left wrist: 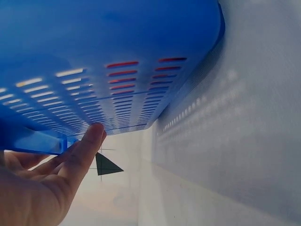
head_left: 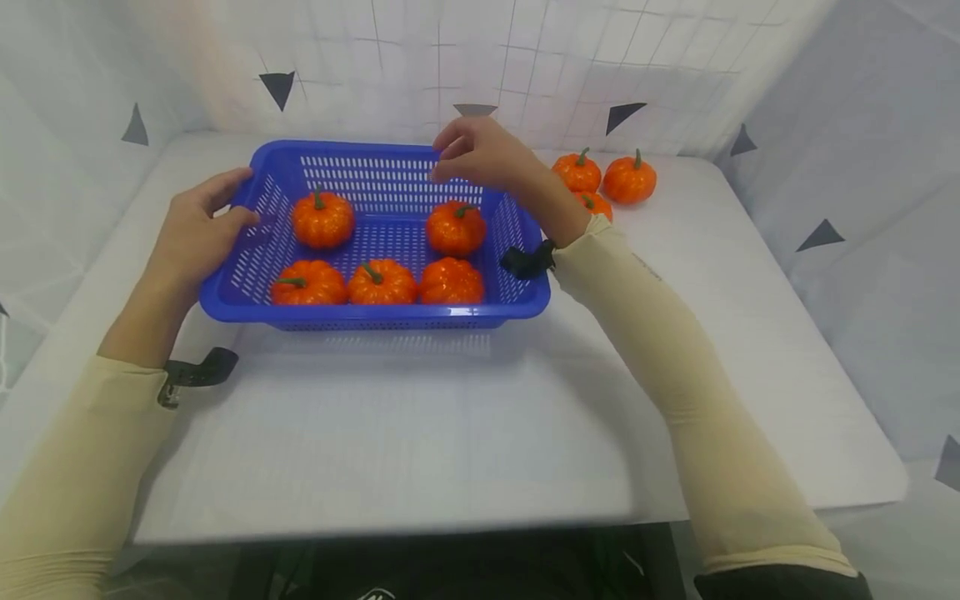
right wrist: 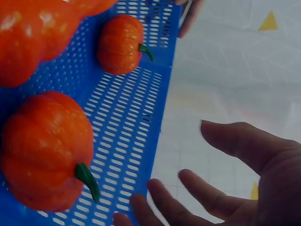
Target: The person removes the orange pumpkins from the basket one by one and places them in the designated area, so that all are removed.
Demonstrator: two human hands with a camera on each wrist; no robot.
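Observation:
A blue slotted plastic basket (head_left: 375,313) holds several small orange pumpkins with green stems; one pumpkin (head_left: 322,221) sits at its left and another pumpkin (head_left: 456,228) at its right. My left hand (head_left: 198,221) grips the basket's left end at the rim. In the left wrist view, the thumb of that hand (left wrist: 61,176) lies against the slotted outer wall. Above the basket's far right rim is my right hand (head_left: 483,154), holding nothing. Its fingers are spread and slightly bent in the right wrist view, beside the far wall and near a pumpkin (right wrist: 49,150).
Beyond my right forearm, a pumpkin (head_left: 630,179), a second pumpkin (head_left: 576,172) and a partly hidden third pumpkin (head_left: 595,205) lie on the white table (head_left: 420,433). White sheeting (head_left: 585,67) with dark triangles rises behind the table.

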